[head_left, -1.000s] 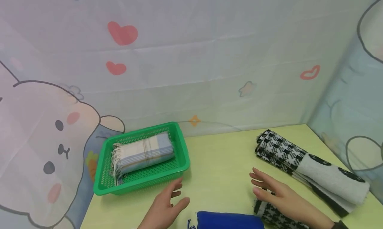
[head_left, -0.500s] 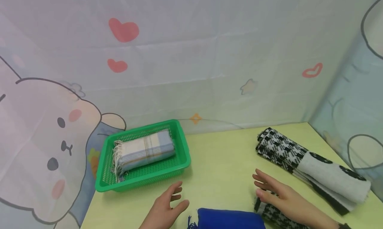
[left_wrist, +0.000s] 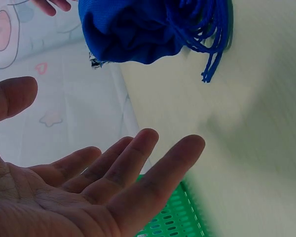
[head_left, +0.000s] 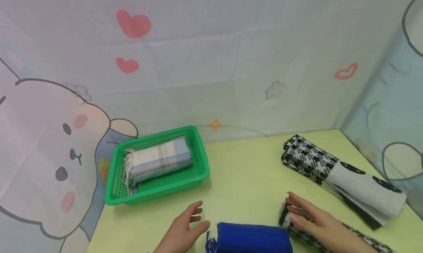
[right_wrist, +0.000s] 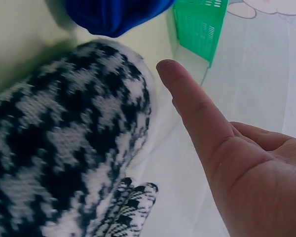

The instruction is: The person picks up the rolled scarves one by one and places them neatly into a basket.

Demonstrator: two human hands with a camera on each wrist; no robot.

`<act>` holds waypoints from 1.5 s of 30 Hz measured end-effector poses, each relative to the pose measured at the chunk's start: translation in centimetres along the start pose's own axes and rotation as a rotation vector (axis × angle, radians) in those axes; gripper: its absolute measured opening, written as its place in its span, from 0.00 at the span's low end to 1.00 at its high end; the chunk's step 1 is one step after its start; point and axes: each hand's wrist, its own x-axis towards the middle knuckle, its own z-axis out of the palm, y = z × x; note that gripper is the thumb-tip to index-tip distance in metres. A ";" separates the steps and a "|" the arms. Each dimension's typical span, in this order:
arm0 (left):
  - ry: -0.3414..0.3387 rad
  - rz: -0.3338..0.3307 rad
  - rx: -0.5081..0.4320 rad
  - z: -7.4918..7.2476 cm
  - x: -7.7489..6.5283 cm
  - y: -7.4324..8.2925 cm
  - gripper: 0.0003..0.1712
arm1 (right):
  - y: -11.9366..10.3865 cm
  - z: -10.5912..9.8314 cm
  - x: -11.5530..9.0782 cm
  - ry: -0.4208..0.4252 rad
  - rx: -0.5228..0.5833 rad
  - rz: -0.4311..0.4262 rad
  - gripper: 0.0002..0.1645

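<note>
My left hand (head_left: 183,227) hovers over the table left of a folded blue scarf (head_left: 254,238) with tassels at its left end. Its fingers are spread and relaxed, holding nothing, and the blue scarf is beyond the fingertips in the left wrist view. My right hand (head_left: 318,221) hangs with extended fingers over a rolled black-and-white houndstooth scarf (right_wrist: 74,133), which it partly hides in the head view. Nothing is in that hand either. Farther right lies a larger folded scarf (head_left: 343,179), black-and-white houndstooth at one end and white with black ovals at the other.
A green plastic basket (head_left: 155,196) stands at the back left of the pale yellow table (head_left: 244,172). Inside it lies a folded blue-and-white plaid scarf (head_left: 160,159) with white fringe. A printed cloth backdrop (head_left: 198,62) rises behind the table and on the right.
The head view has tilted slightly down, so more of the blue scarf and the nearer houndstooth scarf shows. My right hand has shifted a little to the right; both hands stay empty.
</note>
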 end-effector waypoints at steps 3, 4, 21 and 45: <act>-0.002 0.001 -0.003 0.2 -0.1 -0.1 0.43 | 0.4 0.1 -0.3 0.000 0.033 0.029 0.44; -0.002 0.005 -0.001 0.2 -0.1 -0.2 0.43 | 0.6 0.1 -0.4 -0.004 0.044 0.036 0.44; -0.057 -0.048 -0.023 0.9 -0.2 -2.1 0.43 | 2.1 1.3 -1.6 0.024 0.099 0.139 0.49; -0.068 -0.188 -0.243 2.3 -0.4 -2.9 0.40 | 6.0 3.0 -1.4 -0.038 0.204 0.208 0.51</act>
